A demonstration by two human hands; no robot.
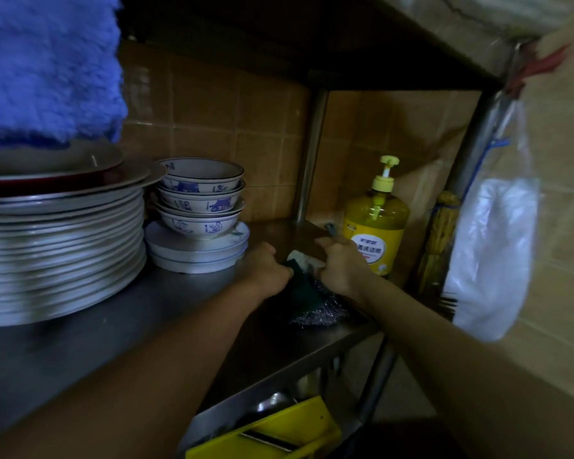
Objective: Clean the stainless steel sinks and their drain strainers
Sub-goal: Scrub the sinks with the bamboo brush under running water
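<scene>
A fluffy blue towel (47,67) is hanging at the far left above a tall stack of white round plates (60,253) that is sitting on the grey stainless steel shelf (120,326). Just right of it, 4 white bowls with blue figures (199,197) are resting nested on a short pile of white saucers (196,253). The left hand (267,271) is curling its fingers around a dark green scouring pad (304,286), and the right hand (340,265) is gripping a whitish cloth (300,258) bunched with it; a silvery steel wool scrubber (318,311) is lying under both wrists near the shelf's edge. Behind the right hand, a yellow pump bottle of dish soap (375,223) is standing upright. A straw brush (439,240) is leaning further right, beside a hanging clear plastic bag (491,246). The sinks are lying outside the view.
</scene>
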